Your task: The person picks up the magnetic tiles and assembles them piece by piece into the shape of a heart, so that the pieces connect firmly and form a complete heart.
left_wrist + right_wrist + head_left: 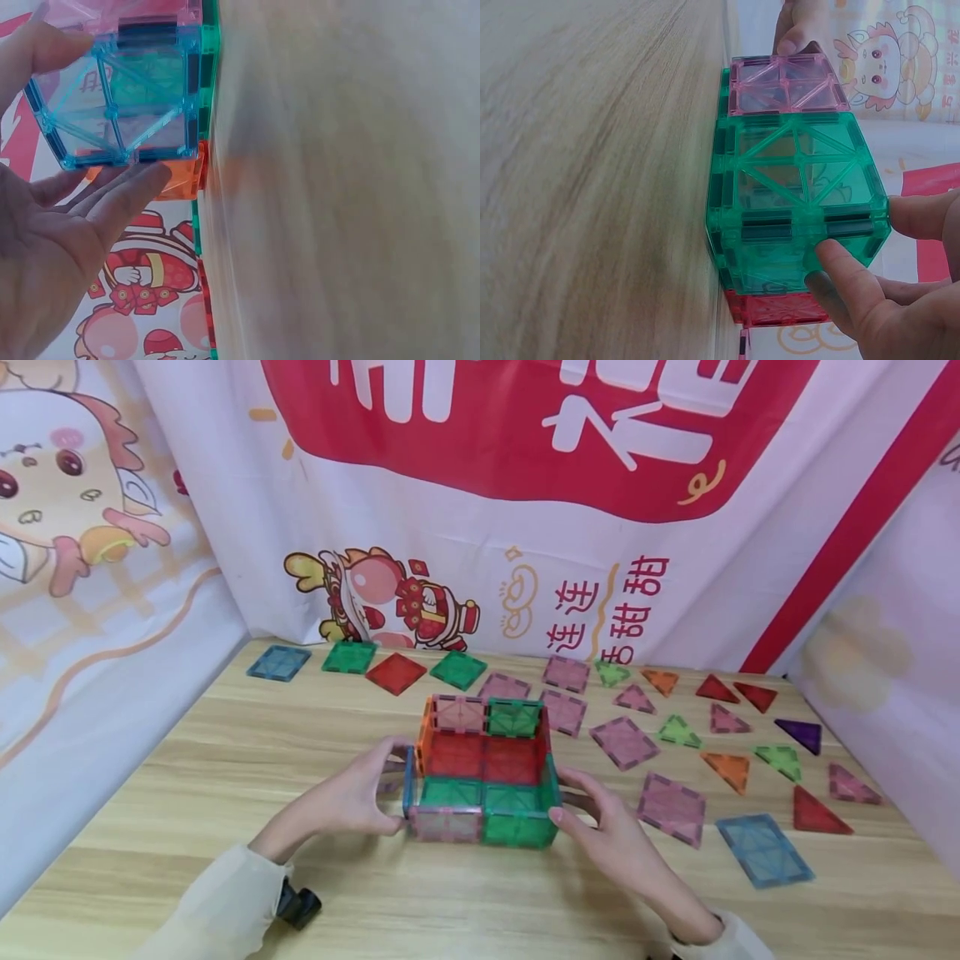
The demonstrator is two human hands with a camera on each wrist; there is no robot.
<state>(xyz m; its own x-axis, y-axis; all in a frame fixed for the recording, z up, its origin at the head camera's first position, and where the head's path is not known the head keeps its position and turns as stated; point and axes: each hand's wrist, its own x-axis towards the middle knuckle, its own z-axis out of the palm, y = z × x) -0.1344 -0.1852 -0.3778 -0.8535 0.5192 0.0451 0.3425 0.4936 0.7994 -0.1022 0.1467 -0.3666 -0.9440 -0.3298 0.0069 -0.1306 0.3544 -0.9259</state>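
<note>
An open-topped box of translucent magnetic tiles (448, 825) sits on the table, with pink and green tiles along its front and back. Its floor shows red and green. At the left end my left hand (360, 789) holds the box, thumb by the front corner and fingers along the side. The left wrist view shows a blue side tile (120, 112) between that thumb and the fingers. My right hand (611, 835) holds the opposite end, its thumb at the front right corner. In the right wrist view, fingertips touch the green corner tiles (802, 161).
Loose square tiles lie behind the box, including a blue one (279, 662) and a red one (396, 673). To the right are pink squares (672, 808), a blue square (763, 850) and several triangles (726, 771). A printed cloth (480, 568) hangs at the table's back edge.
</note>
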